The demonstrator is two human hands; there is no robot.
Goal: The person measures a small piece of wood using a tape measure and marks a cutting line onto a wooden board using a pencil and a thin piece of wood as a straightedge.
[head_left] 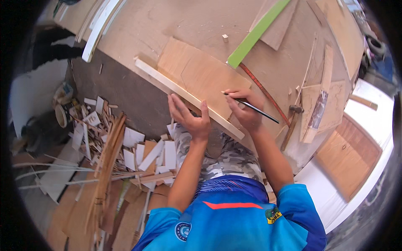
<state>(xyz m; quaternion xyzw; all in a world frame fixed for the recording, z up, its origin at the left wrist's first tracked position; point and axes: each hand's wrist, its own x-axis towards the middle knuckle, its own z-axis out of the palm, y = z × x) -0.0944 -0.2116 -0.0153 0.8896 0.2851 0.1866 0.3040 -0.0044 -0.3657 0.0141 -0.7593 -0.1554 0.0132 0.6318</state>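
The head view shows the left hand [191, 120] at the middle of the frame, against the near side of a long pale wood strip [165, 80], its thumb spread wide from its fingers; I cannot tell how firmly it grips. The strip slants from upper left down to the right, along the near edge of a plywood board [209, 75] that lies in the upper middle and bears a thin dark line. Right of centre, the right hand [248, 109] holds a dark pencil [264, 114] between thumb and fingers, its pale tip over the board. A green strip [256, 37] lies at upper right, a red bar [264, 90] below it, and a hammer [290, 130] beside the bar's lower end. Wood offcuts [129, 159] fill the lower left.
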